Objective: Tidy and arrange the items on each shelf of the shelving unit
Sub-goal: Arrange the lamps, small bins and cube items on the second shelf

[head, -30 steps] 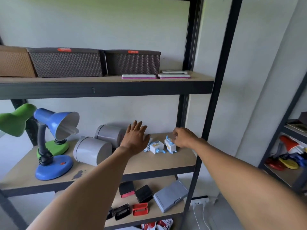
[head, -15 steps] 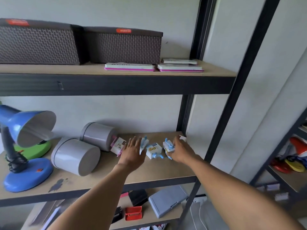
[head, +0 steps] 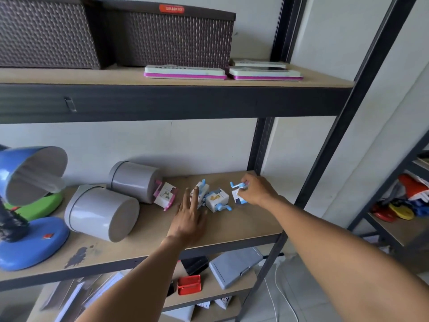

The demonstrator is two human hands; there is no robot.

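Right of centre in the frame, on the middle shelf [head: 232,228], a small white box with a blue crank [head: 239,194] sits in the right hand [head: 256,191]; its fingers [head: 242,194] are curled and pinch it at the near side, the blue crank poking out to the left above them. Whether the box rests on the shelf or is lifted just off it is hard to tell from this angle.

Just left of it a second white crank box [head: 217,201] lies on the shelf, apart from the right hand. Touching that one on its left is a third crank box [head: 202,189], and the left hand [head: 188,217] lies flat before it with its fingers [head: 195,196] straight and slightly spread, the tips against that box.

Further left, a white box with pink trim [head: 166,195] leans beside the rear one of two grey cylinders [head: 137,181] lying on their sides; the other cylinder [head: 102,213] lies nearer. At the left edge stands a blue desk lamp [head: 30,242], a green lamp base [head: 39,205] behind it.

On the upper shelf [head: 174,98] are two brown woven bins [head: 171,38] and flat white-and-pink cases [head: 185,73].
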